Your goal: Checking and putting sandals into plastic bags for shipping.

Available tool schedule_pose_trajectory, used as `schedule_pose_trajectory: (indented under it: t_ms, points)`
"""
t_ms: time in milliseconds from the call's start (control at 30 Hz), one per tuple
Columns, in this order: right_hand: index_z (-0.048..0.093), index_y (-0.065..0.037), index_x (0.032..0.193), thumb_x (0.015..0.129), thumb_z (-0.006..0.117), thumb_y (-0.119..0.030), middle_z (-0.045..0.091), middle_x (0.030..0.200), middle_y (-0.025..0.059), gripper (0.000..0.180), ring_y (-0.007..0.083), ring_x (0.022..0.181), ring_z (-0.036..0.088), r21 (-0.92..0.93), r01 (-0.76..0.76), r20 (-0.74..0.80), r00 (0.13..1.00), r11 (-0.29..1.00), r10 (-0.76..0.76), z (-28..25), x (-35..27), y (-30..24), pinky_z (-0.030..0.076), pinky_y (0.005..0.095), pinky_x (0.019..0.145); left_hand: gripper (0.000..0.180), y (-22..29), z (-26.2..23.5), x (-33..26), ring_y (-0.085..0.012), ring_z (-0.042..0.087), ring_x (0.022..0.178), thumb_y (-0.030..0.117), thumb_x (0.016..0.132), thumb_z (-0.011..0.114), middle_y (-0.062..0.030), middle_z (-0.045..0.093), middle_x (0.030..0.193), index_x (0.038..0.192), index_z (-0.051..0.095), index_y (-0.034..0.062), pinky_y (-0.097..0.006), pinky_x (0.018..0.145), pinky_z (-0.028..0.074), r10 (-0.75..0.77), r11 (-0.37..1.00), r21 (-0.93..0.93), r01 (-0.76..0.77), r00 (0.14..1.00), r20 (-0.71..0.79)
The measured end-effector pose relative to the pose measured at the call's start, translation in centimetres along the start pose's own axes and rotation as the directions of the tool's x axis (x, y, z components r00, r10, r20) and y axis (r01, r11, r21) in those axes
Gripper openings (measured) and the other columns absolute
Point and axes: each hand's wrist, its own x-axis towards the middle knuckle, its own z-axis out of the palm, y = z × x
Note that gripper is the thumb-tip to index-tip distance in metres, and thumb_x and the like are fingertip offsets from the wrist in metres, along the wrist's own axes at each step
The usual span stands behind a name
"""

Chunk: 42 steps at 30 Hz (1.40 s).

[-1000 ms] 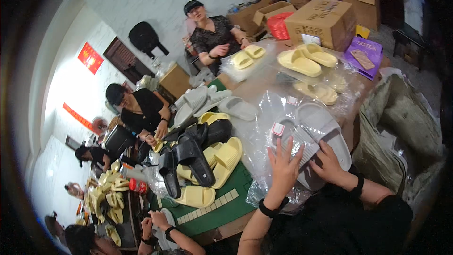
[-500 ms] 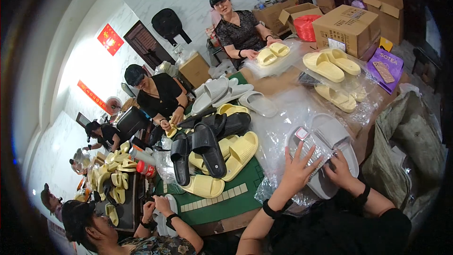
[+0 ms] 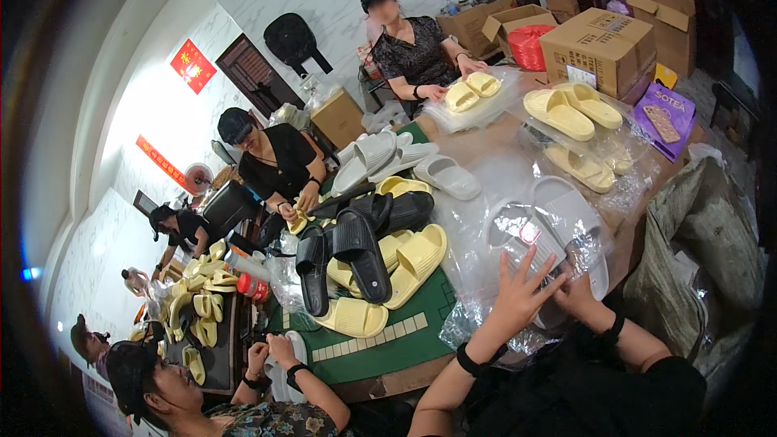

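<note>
A pair of grey slides [image 3: 584, 214] lies under or inside a clear plastic bag [image 3: 477, 247] at the right of the table. A small tag with red print [image 3: 529, 232] shows on the near one. My left hand [image 3: 518, 298] rests on the bag by the slides, fingers stretched and spread. Close beside it, my right hand [image 3: 576, 295] is bent inward at the near end of the slides, its fingertips closed on the bag's film. The left fingers partly cover those fingertips.
Black slides [image 3: 358, 252], yellow slides [image 3: 417, 267] and grey slides [image 3: 364, 158] are heaped on the green mat [image 3: 421, 338]. Bagged yellow slides [image 3: 558, 113] lie farther off. A carton [image 3: 599, 48] stands behind; a sack [image 3: 688, 235] hangs at the right. Several co-workers sit around the table.
The grey slides and their tag have shifted slightly away from me, with more plastic over their near end. My right hand has moved left, close against my left, its fingers drawn in.
</note>
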Motion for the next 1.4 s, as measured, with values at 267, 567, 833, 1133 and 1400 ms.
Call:
schedule_pose_trajectory:
  t_ms: [267,567,833,1133,1400]
  points:
    - [0.05,0.002,0.121,0.08,0.062,-0.02,0.038,0.129,0.0328,0.048,0.0524,0.114,0.041,-0.053,0.139,-0.114,0.983,0.989,-0.144,1.4,0.6,0.6,0.034,0.0575,0.097,0.058,1.0,-0.5,-0.6,-0.0367,0.033,0.135,0.015,0.071,0.063,-0.006,0.04,0.144,0.128,0.055,0.0254,-0.072,0.101,0.017,0.113,0.993,-0.045,-0.11,0.99,0.084]
    - [0.048,0.004,0.118,0.079,0.066,-0.025,0.037,0.13,0.0348,0.052,0.0534,0.115,0.04,-0.146,0.244,-0.265,0.924,0.959,-0.276,2.7,0.2,2.3,0.034,0.0572,0.098,0.059,1.7,-1.4,-1.5,-0.0368,0.033,0.134,0.015,0.07,0.064,-0.009,0.04,0.144,0.128,0.055,0.0219,-0.066,0.106,0.018,0.102,0.985,-0.146,-0.092,0.992,0.068]
    - [0.055,0.005,0.115,0.074,0.068,-0.02,0.042,0.128,0.0337,0.049,0.0491,0.117,0.041,0.106,0.061,-0.098,0.994,0.993,-0.051,-1.4,2.5,-3.0,0.033,0.0492,0.103,0.06,2.5,-2.8,-2.1,-0.0368,0.036,0.132,0.028,0.074,0.074,-0.0193,0.042,0.138,0.13,0.054,0.0165,-0.058,0.108,0.021,-0.114,0.965,-0.258,0.041,0.954,-0.275]
    - [0.049,0.004,0.125,0.074,0.067,-0.017,0.044,0.128,0.031,0.058,0.0464,0.119,0.042,0.052,0.087,0.008,0.996,0.995,-0.088,-0.3,0.7,-4.6,0.031,0.0463,0.105,0.072,-4.2,1.4,-3.9,-0.028,0.048,0.119,0.007,0.084,0.065,-0.0181,0.046,0.131,0.142,0.023,0.0011,-0.036,0.098,0.041,-0.917,0.006,-0.944,0.329,0.378,0.126]
    - [0.047,0.008,0.111,0.079,0.066,-0.025,0.03,0.134,0.0414,0.05,0.0553,0.123,0.032,0.192,-0.046,0.085,0.996,0.98,0.03,1.5,2.2,-2.7,0.028,0.0512,0.106,0.038,-3.0,4.6,-5.2,-0.0265,0.063,0.096,0.018,0.091,0.059,-0.0135,0.061,0.112,0.123,0.048,0.0001,-0.042,0.084,0.054,-0.738,-0.556,-0.81,0.185,0.339,0.584]
